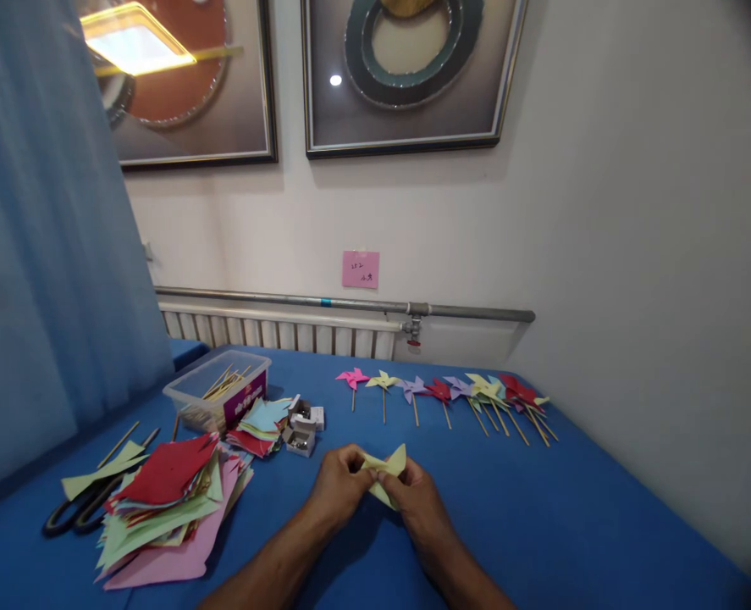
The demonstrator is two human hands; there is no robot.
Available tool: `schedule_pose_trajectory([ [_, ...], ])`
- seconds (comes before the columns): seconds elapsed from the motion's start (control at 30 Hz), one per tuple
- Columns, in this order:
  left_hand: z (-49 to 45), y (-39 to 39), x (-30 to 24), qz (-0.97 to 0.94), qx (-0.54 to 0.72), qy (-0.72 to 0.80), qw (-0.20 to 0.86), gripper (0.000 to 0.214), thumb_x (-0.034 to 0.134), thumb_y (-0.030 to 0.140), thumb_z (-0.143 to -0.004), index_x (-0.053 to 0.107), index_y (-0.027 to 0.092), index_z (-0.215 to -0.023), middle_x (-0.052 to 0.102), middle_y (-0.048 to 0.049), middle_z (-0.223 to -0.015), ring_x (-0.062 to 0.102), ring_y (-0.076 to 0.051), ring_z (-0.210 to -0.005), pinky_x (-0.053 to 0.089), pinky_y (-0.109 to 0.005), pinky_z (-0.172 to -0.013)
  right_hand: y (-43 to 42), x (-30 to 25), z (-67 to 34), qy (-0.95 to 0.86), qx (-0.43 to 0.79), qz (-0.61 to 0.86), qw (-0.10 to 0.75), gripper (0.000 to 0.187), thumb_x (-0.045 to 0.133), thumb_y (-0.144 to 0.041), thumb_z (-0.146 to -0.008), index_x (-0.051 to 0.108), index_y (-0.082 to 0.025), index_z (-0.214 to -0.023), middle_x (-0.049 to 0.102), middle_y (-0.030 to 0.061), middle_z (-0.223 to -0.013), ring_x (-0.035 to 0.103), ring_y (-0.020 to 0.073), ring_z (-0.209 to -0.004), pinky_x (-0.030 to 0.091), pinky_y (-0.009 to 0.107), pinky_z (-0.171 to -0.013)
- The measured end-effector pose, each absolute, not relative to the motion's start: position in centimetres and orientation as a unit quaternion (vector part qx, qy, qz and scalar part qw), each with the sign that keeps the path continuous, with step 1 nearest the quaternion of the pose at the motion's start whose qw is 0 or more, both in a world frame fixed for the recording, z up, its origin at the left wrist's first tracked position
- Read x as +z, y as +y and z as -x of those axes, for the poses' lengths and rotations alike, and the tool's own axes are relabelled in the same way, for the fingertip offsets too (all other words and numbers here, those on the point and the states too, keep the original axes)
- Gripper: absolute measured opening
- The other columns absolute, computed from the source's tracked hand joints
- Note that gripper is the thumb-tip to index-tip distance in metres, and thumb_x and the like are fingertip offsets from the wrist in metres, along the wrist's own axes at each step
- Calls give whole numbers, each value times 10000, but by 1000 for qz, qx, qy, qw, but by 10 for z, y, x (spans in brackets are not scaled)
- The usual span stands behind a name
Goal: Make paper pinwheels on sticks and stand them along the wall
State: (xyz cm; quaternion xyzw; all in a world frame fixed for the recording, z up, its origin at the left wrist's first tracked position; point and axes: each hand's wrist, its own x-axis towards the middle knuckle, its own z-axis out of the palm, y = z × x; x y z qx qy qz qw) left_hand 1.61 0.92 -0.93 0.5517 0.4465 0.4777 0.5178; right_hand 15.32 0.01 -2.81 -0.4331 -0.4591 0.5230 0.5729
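Observation:
Both my hands hold one piece of pale yellow paper (pixel 395 463) over the blue table, its corners partly folded in. My left hand (pixel 342 483) pinches its left side. On the right side, the thumb and fingers of my right hand (pixel 418 500) grip it, and the two thumbs meet near its middle. Fingers cover part of the paper, so whether a pin is in it I cannot tell. Beyond my hands stands a row of paper pinwheels on sticks, among them a pink pinwheel (pixel 353 379) and a yellow pinwheel (pixel 383 381).
At left lies a stack of cut coloured paper (pixel 172 500) beside black-handled scissors (pixel 70 512). Behind are a clear plastic box (pixel 216 390) of wooden sticks, a smaller paper pile (pixel 264 424) and small open boxes (pixel 300 439) of metal pieces. A wall (pixel 635 254) borders the right.

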Motion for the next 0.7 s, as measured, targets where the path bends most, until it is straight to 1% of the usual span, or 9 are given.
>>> schedule_pose_trajectory([
  [0.1, -14, 10, -10, -546, 458, 446, 541, 247, 714, 355, -588, 580, 156, -644, 515, 44, -566, 427, -93, -538, 313, -243, -549, -2, -27, -153, -466, 530, 428, 564, 285, 819, -383, -609, 657, -192, -746, 683, 0, -640, 610, 199, -635, 453, 279, -608],
  [0.2, -12, 10, -9, -545, 452, 441, 552, 224, 695, 334, -594, 603, 143, -667, 538, 33, -578, 439, -96, -533, 325, -250, -552, -3, -27, -153, -461, 540, 424, 562, 288, 831, -375, -598, 673, -190, -752, 677, -5, -625, 624, 207, -647, 471, 288, -630],
  [0.4, -11, 10, -9, -550, 454, 433, 552, 199, 686, 317, -610, 598, 145, -657, 540, 31, -569, 436, -95, -524, 312, -245, -541, 0, -29, -152, -452, 561, 416, 555, 361, 833, -381, -583, 725, -156, -843, 733, 36, -708, 651, 216, -669, 487, 299, -639],
  [0.57, -12, 10, -10, -562, 457, 424, 543, 206, 682, 325, -601, 609, 140, -652, 529, 38, -572, 425, -88, -529, 303, -237, -540, 2, -33, -153, -471, 548, 428, 543, 296, 791, -333, -628, 738, -147, -851, 746, 37, -720, 660, 214, -656, 488, 291, -628],
  [0.7, -12, 11, -12, -559, 451, 430, 547, 213, 683, 328, -605, 621, 135, -670, 536, 36, -577, 434, -92, -533, 319, -240, -548, 2, -36, -152, -465, 547, 425, 551, 304, 788, -341, -625, 735, -149, -855, 745, 34, -716, 657, 212, -654, 473, 282, -607],
])
